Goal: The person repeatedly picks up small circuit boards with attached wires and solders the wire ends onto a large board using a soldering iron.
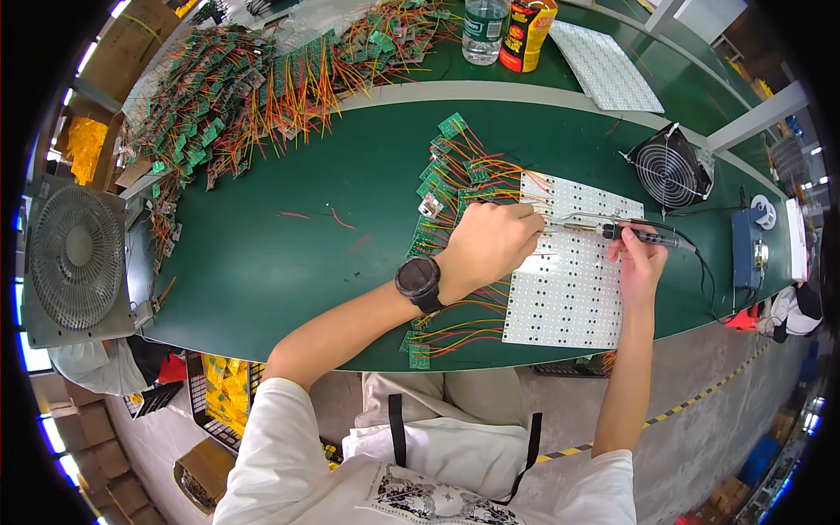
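Note:
My right hand (pixel 640 267) grips a soldering iron (pixel 647 236) with a black handle and cable. Its metal tip points left over a white panel (pixel 569 302) dotted with rows of small pads. At the panel's left part, my left hand (pixel 492 245) is closed, fingers bunched near the iron's tip. What it pinches is hidden or too thin to name. A black watch (pixel 418 282) is on that wrist. Small green circuit boards (pixel 435 185) line the panel's left side, their red and yellow wires running to it. My left hand hides part of this row.
A big heap of wired green boards (pixel 206 105) covers the back left. Behind are a bottle (pixel 484 33), a yellow-red can (pixel 527 35) and another white panel (pixel 605 66). A small fan (pixel 672 168) and a blue soldering station (pixel 748 249) stand right; a larger fan (pixel 79 254) stands left.

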Tool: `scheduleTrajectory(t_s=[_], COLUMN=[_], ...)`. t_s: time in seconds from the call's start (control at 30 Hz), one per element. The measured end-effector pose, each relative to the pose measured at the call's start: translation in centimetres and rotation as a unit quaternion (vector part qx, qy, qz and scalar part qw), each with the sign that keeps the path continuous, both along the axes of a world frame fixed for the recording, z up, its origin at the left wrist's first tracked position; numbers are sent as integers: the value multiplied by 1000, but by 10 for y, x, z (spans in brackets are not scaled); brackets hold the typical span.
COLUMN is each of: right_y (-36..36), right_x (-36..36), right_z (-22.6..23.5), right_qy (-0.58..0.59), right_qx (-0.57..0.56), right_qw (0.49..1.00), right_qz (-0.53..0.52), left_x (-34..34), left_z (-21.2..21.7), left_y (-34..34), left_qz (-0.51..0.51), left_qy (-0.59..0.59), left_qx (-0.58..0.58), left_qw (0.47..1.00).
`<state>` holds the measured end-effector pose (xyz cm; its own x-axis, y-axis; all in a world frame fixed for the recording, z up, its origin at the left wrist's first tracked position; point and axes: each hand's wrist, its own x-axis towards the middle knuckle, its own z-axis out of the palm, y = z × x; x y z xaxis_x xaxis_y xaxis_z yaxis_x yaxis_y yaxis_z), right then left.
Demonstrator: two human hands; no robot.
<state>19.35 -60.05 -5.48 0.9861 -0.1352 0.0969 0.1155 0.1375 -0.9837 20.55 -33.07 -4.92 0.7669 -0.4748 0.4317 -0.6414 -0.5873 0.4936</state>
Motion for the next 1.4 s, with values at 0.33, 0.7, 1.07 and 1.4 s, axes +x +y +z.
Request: scheduleTrajectory(t_s=[0.33, 0.7, 1.07, 1.4], right_y=[3, 0, 4, -1], right_x=[-3, -2, -3, -2], right_z=[2, -2, 1, -2], right_qy=[-9, -6, -6, -17], right_qx=[-13, -27, -41, -7], right_qw=[1000, 999, 999, 1000], right_qz=[9, 22, 23, 12], left_x=[-1, -1, -2, -2], left_z=[-4, -4, -3, -1], left_y=[-1, 0, 0, 0], left_qz=[25, 23, 22, 24], left_qy=[-2, 8, 4, 2], left_qx=[26, 37, 32, 30], left_qw=[999, 999, 999, 999])
